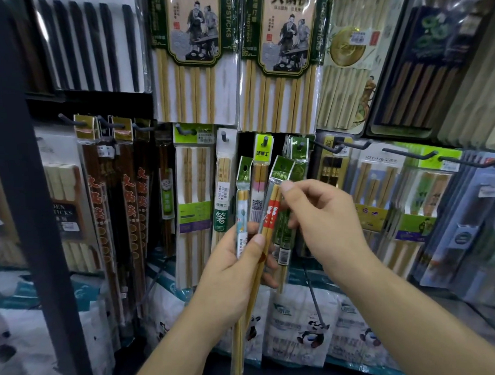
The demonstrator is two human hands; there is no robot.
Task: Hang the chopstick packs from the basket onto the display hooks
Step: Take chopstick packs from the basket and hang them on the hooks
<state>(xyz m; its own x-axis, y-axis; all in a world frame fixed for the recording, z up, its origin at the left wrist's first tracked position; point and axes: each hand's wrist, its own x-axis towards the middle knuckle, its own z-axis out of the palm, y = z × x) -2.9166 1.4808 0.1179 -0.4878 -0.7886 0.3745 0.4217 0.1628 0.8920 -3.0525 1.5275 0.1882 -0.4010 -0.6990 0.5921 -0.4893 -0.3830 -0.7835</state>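
The two chopstick packs (242,196) stand upright before the display hooks, your left hand (232,274) with its fingers curled round both at mid-length. Your right hand (323,221) pinches the red-labelled pack (272,211) just under its green header, near a hook (301,144) bearing similar packs.

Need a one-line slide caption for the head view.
Left hand grips two chopstick packs; right hand pinches one pack's green header near the display hooks.

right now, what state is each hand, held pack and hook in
blue-label green-headed bamboo chopstick pack, held upright, unhung
red-label green-headed bamboo chopstick pack, held tilted, unhung
left hand, grips both packs
right hand, pinches red-label pack's header
grey metal hook, carries green packs
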